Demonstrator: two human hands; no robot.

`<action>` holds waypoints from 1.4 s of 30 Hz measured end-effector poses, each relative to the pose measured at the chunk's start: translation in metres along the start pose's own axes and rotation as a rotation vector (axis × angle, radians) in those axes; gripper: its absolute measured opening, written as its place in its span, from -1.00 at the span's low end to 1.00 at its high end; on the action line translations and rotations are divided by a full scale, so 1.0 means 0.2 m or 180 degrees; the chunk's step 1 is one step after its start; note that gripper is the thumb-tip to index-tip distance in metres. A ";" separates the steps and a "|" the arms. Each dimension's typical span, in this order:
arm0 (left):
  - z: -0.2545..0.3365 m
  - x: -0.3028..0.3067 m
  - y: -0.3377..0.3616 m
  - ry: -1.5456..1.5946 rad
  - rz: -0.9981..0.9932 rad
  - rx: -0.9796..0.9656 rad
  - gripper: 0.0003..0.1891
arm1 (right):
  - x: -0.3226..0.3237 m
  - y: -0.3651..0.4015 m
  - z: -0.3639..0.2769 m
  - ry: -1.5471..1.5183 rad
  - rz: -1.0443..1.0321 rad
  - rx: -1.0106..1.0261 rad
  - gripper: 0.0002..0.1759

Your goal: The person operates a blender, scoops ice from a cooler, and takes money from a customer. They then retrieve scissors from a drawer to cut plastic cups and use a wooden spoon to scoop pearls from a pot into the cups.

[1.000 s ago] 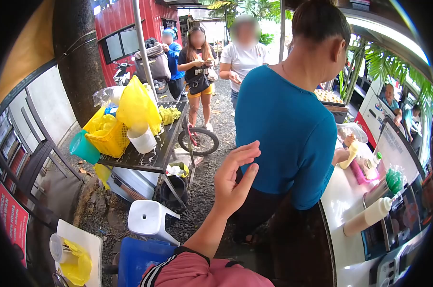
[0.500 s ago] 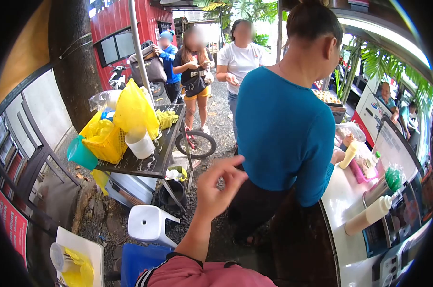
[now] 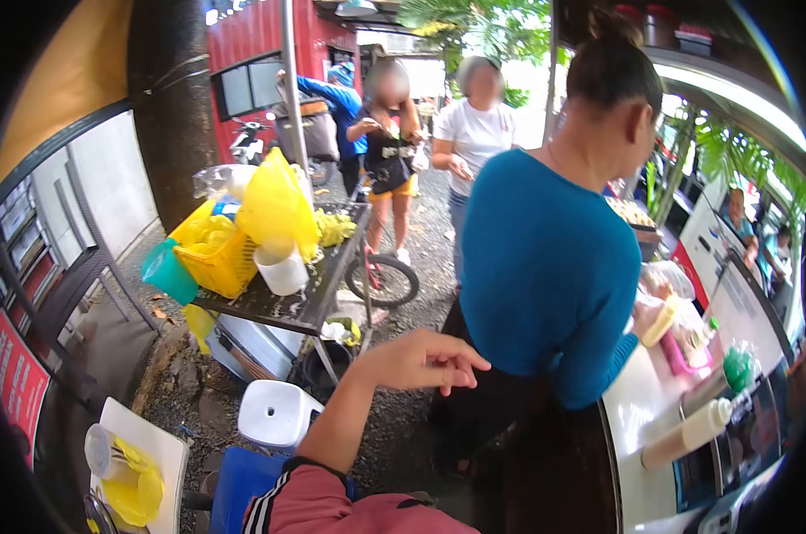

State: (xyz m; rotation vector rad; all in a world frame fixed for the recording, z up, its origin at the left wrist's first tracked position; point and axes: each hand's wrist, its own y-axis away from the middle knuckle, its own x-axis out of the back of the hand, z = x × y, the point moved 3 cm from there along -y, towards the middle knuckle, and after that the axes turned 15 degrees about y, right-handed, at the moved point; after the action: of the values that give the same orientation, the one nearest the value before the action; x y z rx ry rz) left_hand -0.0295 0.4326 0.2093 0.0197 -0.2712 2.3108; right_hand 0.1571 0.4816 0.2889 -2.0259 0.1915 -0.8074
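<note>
My left hand (image 3: pixel 425 360) is raised in mid-air at the centre, at the end of a bare forearm with a pink striped sleeve. Its fingers point right, loosely bent and a little apart, and nothing shows in them. Just beyond the fingertips is the back of a person in a blue top (image 3: pixel 550 267), apart from or barely overlapping my hand in the view. That person's own hand is by a cream squeeze bottle (image 3: pixel 659 322) on the white counter (image 3: pixel 630 423). My right hand is out of view.
Left stands a dark table (image 3: pixel 318 307) with a yellow basket (image 3: pixel 216 262), a yellow bag (image 3: pixel 281 205) and a white container (image 3: pixel 281 269). Below are a white stool (image 3: pixel 276 414) and a blue seat (image 3: pixel 243 485). Another squeeze bottle (image 3: pixel 688 434) stands right. Several people stand beyond.
My left hand has turned from upright, with thumb and finger close together, to nearly level with fingers pointing right. The view has shifted left. The person in blue at the back has stretched out an arm.
</note>
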 end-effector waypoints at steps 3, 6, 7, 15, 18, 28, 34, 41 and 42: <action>-0.21 0.52 -0.11 0.0293 -0.0150 0.0822 -0.59 | 0.00 0.28 0.05 -0.0003 -0.0243 -0.0346 -0.70; -0.40 1.16 -0.24 0.0862 0.1473 0.0409 -0.56 | -0.06 0.49 0.12 0.0086 -0.0455 -0.0703 -0.69; -0.41 1.35 -0.28 0.1393 0.2116 0.0240 -0.55 | -0.08 0.55 0.14 0.0104 -0.0520 -0.0807 -0.68; -0.69 2.76 -0.48 0.3209 0.3864 -0.1271 -0.01 | -0.38 0.62 0.39 0.0474 -0.0701 -0.1521 -0.65; -0.73 3.08 -0.61 0.3346 0.3851 -0.1304 0.08 | -0.50 0.50 0.49 0.0707 -0.0674 -0.1786 -0.64; -1.22 4.23 -0.87 0.4253 0.4267 -0.1762 0.02 | -0.81 0.21 0.66 0.1378 -0.0464 -0.2781 -0.60; -1.24 4.28 -0.90 0.4047 0.4412 -0.1506 -0.55 | -0.90 0.23 0.68 0.1569 -0.0339 -0.2994 -0.58; -1.64 3.76 -1.02 0.2097 0.3984 -0.0375 -0.77 | -0.87 0.38 0.71 0.1743 -0.0281 -0.2880 -0.55; -1.84 3.58 -1.03 0.2042 0.3484 0.0588 -0.84 | -0.84 0.44 0.73 0.1820 -0.0258 -0.2823 -0.55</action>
State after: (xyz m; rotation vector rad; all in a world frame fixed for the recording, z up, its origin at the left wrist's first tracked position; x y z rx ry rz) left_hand -0.3455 1.1593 -0.0412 -0.9758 0.3649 3.2105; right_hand 0.1317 0.6060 0.0863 -2.5457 0.9312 -1.5325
